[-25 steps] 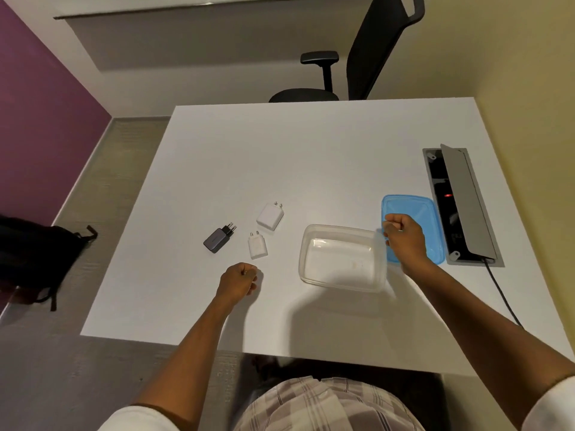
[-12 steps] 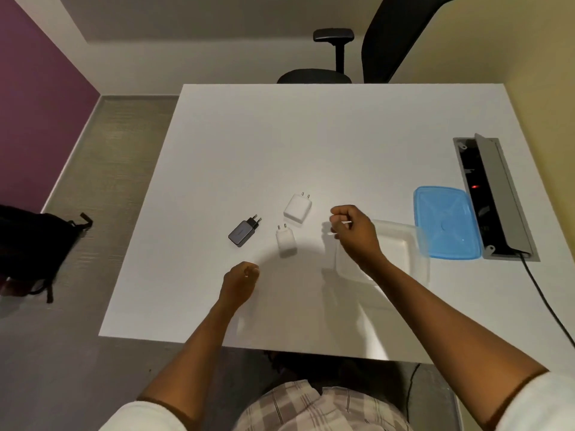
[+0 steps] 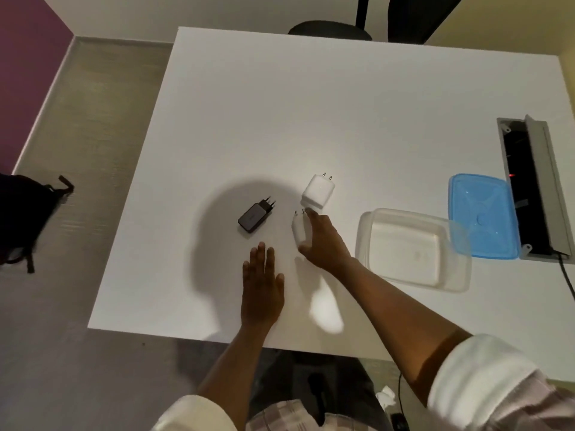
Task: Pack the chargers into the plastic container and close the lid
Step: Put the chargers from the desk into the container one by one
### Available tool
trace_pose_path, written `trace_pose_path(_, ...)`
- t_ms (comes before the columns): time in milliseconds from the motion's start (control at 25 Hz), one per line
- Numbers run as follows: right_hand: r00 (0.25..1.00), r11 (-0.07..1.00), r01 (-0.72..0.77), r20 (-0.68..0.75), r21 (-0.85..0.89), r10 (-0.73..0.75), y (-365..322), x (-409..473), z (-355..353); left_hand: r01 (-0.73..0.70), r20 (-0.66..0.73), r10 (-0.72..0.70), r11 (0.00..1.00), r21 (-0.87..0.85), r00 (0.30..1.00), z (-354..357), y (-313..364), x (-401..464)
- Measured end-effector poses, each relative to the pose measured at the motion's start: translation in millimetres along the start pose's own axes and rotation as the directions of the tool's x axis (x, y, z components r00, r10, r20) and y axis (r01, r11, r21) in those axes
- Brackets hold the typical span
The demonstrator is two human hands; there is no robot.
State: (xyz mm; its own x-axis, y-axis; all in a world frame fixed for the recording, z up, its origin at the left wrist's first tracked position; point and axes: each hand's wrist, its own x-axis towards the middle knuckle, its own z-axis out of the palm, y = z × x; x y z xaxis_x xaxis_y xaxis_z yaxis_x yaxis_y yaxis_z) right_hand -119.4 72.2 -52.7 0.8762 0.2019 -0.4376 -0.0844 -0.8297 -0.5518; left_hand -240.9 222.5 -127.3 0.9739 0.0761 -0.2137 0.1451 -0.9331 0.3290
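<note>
Three chargers lie on the white table (image 3: 311, 104). A dark grey charger (image 3: 253, 217) is on the left and a larger white charger (image 3: 319, 191) lies farther back. My right hand (image 3: 323, 241) wraps its fingers around the small white charger (image 3: 300, 229), which is still on the table. Flat on the table near the front edge, my left hand (image 3: 263, 286) rests with fingers apart and holds nothing. The clear plastic container (image 3: 410, 248) stands empty to the right of my right hand. Its blue lid (image 3: 480, 214) lies beside it, farther right.
An open cable box (image 3: 529, 188) with a grey flap is set into the table's right edge, with a black cable (image 3: 567, 278) running from it. A black office chair (image 3: 373, 23) stands at the far side. A black bag (image 3: 21, 219) lies on the floor at left.
My right hand moved left from the container's rim to the small white charger and closed around it. My left hand opened from a fist and lies flat.
</note>
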Motion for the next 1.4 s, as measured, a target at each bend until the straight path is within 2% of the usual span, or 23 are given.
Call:
trace_pose_path(160,0.999,0.988,-0.026,-0.030,-0.151,0.021,-3,8,13,0.011,-0.049,-0.010,1.000,0.022,0.999,12,-3,-1)
trace_pose_path(360,0.994,0.970,-0.037,-0.105,-0.240,0.012,-16,15,20,0.028,-0.066,-0.030,0.999,-0.028,0.997,17,-6,3)
trace_pose_path(520,0.993,0.996,-0.017,-0.120,-0.084,0.007,-24,0,9,0.043,-0.064,-0.044,0.999,-0.014,0.997,17,-8,2)
trace_pose_path(680,0.949,0.987,0.089,-0.312,0.137,-0.042,-14,-34,-21,0.037,-0.073,-0.039,0.999,-0.031,0.997,16,-7,3)
trace_pose_path(920,0.886,0.996,-0.027,-0.459,0.086,0.064,54,-72,-81,0.026,-0.079,-0.028,0.999,-0.023,0.997,13,-4,0)
trace_pose_path(1120,0.913,0.976,-0.197,-0.345,0.096,0.218,104,-69,-86,0.026,-0.084,-0.028,0.999,-0.021,0.996,14,-3,2)
trace_pose_path(1280,0.955,0.971,-0.208,-0.189,0.114,0.227,121,-52,-74,0.028,-0.085,-0.029,0.999,-0.018,0.996,16,-4,3)
trace_pose_path(1400,0.964,0.973,-0.207,-0.146,0.105,0.221,128,-43,-66,0.035,-0.076,-0.036,0.999,-0.008,0.996,16,-4,4)
